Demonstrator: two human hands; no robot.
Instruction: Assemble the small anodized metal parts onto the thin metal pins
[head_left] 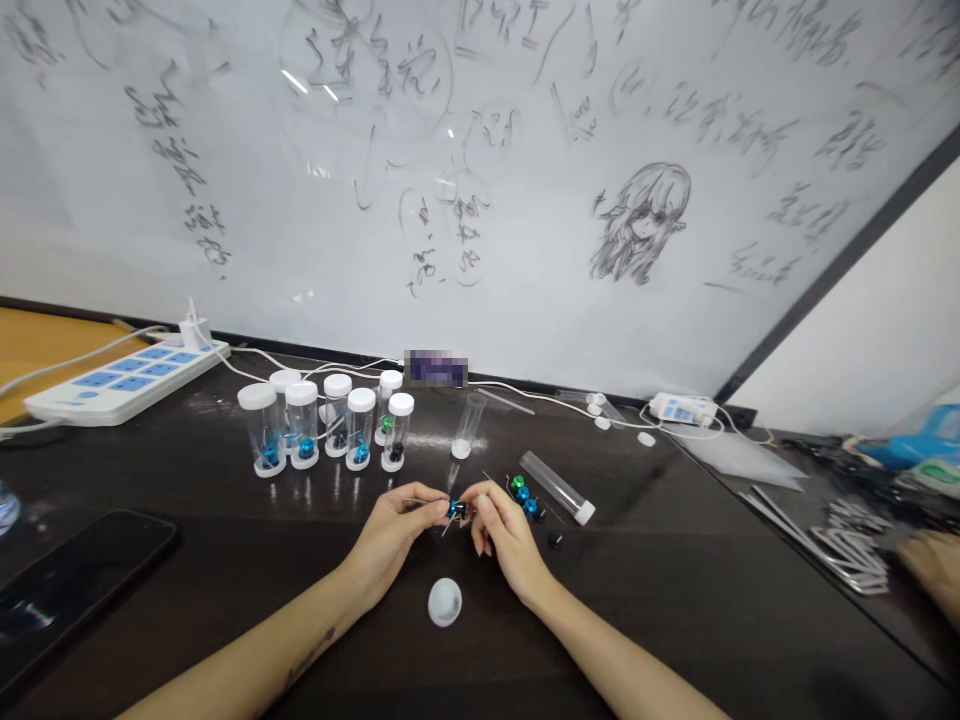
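Over dark table (255,560), beyond loose cap (445,602), pinches 1 blue-and-black part (458,510) side to side between left hand (394,530) and right hand (511,540), with fingertips closed on it.

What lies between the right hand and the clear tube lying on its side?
In the head view, a small green part and blue parts lie between the right hand and the lying tube.

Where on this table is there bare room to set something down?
Bare tabletop lies between the phone and left forearm, and between the right forearm and silver strips. Crowded farther back: capped tubes stand left of centre; coloured parts and a lying tube sit right.
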